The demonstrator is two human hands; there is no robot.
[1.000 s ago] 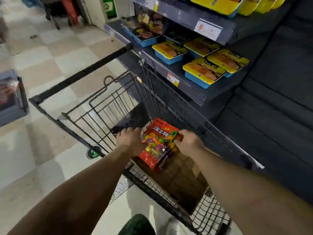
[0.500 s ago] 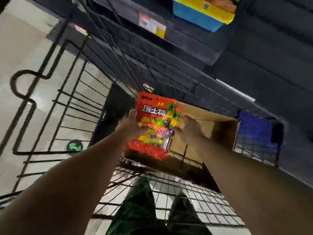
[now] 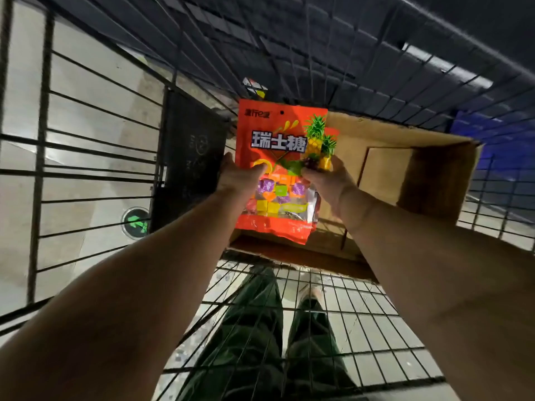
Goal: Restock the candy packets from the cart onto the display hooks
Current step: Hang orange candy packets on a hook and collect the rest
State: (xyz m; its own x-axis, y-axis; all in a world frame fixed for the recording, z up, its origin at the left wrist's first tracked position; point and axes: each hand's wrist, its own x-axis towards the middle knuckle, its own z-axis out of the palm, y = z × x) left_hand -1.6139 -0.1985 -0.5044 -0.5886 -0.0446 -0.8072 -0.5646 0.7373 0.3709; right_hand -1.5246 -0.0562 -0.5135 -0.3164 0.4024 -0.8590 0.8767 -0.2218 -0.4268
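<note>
Left hand (image 3: 240,178) and right hand (image 3: 327,180) gripping red candy packets (image 3: 278,140) at mid-height, thumbs pressed on front, fingers hidden behind, stack held upright above cardboard box (image 3: 405,169) in wire cart (image 3: 347,308).

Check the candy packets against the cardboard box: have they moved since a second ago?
Yes. The candy packets, gripped by the left hand and right hand, have risen out of the cardboard box and are now above its near-left corner.

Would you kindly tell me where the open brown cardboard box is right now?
In the head view, the open brown cardboard box sits inside the wire cart, right of centre, directly behind the red candy packets gripped by both hands.
</note>
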